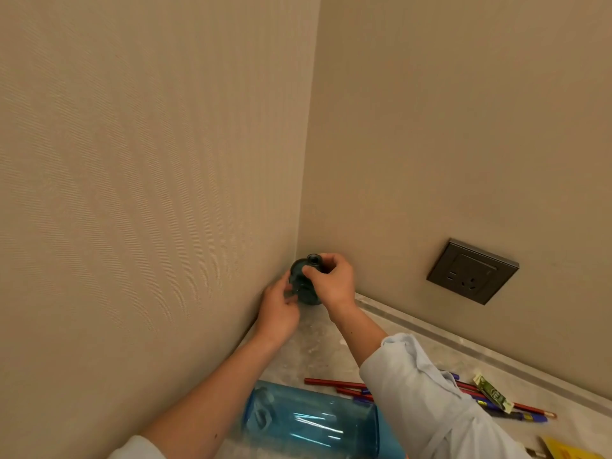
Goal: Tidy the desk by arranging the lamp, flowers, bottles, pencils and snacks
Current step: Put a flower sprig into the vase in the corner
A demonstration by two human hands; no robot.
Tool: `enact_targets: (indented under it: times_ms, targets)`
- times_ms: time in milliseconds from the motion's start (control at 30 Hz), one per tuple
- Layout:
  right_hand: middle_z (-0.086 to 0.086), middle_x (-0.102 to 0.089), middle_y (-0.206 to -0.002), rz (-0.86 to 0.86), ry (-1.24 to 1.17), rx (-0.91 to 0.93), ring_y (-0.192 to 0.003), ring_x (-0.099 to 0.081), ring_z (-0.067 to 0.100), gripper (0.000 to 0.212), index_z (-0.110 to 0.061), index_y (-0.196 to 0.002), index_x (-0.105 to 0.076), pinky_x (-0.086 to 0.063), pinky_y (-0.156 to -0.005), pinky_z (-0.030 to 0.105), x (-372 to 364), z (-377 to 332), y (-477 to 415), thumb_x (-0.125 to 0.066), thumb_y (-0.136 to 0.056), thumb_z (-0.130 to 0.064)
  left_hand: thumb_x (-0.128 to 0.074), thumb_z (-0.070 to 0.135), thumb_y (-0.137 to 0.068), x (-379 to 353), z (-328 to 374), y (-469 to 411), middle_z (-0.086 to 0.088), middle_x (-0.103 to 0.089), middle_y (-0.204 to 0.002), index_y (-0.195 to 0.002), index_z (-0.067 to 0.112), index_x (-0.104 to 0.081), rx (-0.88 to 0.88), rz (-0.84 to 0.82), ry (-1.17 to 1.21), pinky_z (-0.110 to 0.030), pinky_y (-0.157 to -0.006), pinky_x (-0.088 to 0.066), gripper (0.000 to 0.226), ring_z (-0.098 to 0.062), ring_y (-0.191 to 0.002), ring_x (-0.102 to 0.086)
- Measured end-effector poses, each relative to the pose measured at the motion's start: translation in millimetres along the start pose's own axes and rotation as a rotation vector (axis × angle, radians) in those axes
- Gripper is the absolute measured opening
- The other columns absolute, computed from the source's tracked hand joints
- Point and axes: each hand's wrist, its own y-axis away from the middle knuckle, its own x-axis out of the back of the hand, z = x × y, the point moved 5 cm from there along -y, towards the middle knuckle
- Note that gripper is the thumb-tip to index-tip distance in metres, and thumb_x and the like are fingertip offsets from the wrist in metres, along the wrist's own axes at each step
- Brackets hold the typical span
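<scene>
The right hand [332, 281] pinches the neck of a small dark vase [308, 296] with curled fingers, and the left hand [280, 311] curls its fingers round the vase's body. The vase stands upright in the far corner of the bench [318, 346], close to both walls. Nearer, a blue bottle [311, 422] lies on its side beside red pencils [331, 383].

A pale grey, marbled tabletop [318, 346] fills a corner between two walls, with a raised strip [463, 346] of the same stone along its back edge. A small dark bottle [307, 295] sits in the far corner. Nearer, a big clear blue bottle [311, 422] lies on its side. Just behind it, red and blue pencils [334, 383] lie scattered, a green snack packet [493, 392] on top of them. A yellow thing [569, 450] shows at the bottom right edge.
</scene>
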Motion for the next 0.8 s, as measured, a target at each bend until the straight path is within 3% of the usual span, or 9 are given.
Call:
enact_targets:
  times_ms: [167, 267, 367, 433, 533, 667, 800]
  targets:
    - [0.006, -0.067, -0.104, -0.044, 0.01, -0.019, -0.099, -0.064, 0.022, 0.033, -0.013, -0.103, -0.061, -0.052, -0.093, 0.04, 1.1, -0.5, -0.2, -0.077, -0.074, -0.009, -0.041, -0.016, -0.084, -2.5, 5.1, 5.4, -0.002, -0.062, -0.106, -0.125, 0.017, -0.055, -0.001, -0.011, -0.016, -0.008, -0.078, -0.049, 0.055, -0.009, -0.098, -0.061]
    - [0.01, -0.059, -0.125, -0.108, 0.033, -0.062, -0.11, -0.059, 0.025, 0.057, -0.012, -0.125, -0.054, -0.05, -0.097, 0.042, 2.6, 0.1, 3.1, -0.077, -0.073, -0.008, -0.045, -0.011, -0.087, -2.5, 9.5, 7.0, -0.003, -0.065, -0.107, -0.119, 0.019, -0.057, -0.004, -0.019, -0.018, -0.017, -0.082, -0.05, 0.046, -0.013, -0.101, -0.062]
    - [0.012, -0.048, -0.138, -0.158, 0.034, -0.112, -0.121, -0.052, 0.027, 0.07, -0.014, -0.138, -0.044, -0.048, -0.098, 0.036, 12.6, 0.4, 9.6, -0.075, -0.075, -0.006, -0.051, -0.001, -0.089, -2.0, 11.5, 11.7, 0.001, -0.065, -0.109, -0.113, 0.026, -0.055, 0.045, -0.02, -0.021, -0.014, -0.073, -0.047, 0.036, -0.007, -0.095, -0.061]
    - [0.012, -0.045, -0.14, -0.161, 0.024, -0.132, -0.123, -0.049, 0.025, 0.068, -0.014, -0.14, -0.042, -0.045, -0.092, 0.029, 24.6, -1.0, 16.7, -0.073, -0.079, -0.007, -0.054, 0.004, -0.09, -2.4, 13.7, 16.7, 0.007, -0.06, -0.108, -0.126, 0.022, -0.049, 0.096, -0.022, 0.002, -0.013, -0.07, -0.047, 0.041, -0.001, -0.091, -0.058]
    - [0.011, -0.05, -0.135, -0.151, -0.006, -0.141, -0.118, -0.051, 0.023, 0.058, -0.014, -0.139, -0.044, -0.044, -0.089, 0.029, 49.1, -5.8, 38.8, -0.068, -0.085, -0.01, -0.054, 0.007, -0.089, -6.0, 23.6, 29.6, 0.002, -0.053, -0.124, -0.141, 0.018, -0.037, 0.151, -0.018, -0.035, -0.032, -0.09, -0.05, 0.055, -0.013, -0.106, -0.056]
    - [0.005, -0.059, -0.124, -0.12, -0.029, -0.083, -0.112, -0.056, 0.019, 0.044, -0.018, -0.129, -0.054, -0.048, -0.097, 0.036, 94.5, -10.0, 80.4, -0.066, -0.088, -0.014, -0.053, 0.004, -0.089, -26.3, 50.5, 58.8, -0.001, -0.058, -0.12, -0.133, 0.018, -0.046, 0.087, -0.066, 0.008, -0.04, -0.092, -0.052, 0.047, -0.014, -0.1, -0.058]
    - [0.001, -0.064, -0.115, -0.04, -0.011, -0.009, -0.108, -0.059, 0.015, 0.029, -0.025, -0.116, -0.059, -0.05, -0.099, 0.039, 151.1, -6.9, 121.9, -0.062, -0.09, -0.013, -0.056, 0.005, -0.087, -60.7, 74.7, 96.2, 0.006, -0.059, -0.107, -0.13, 0.02, -0.047, 0.022, -0.161, 0.073, -0.035, -0.087, -0.054, 0.046, -0.013, -0.1, -0.059]
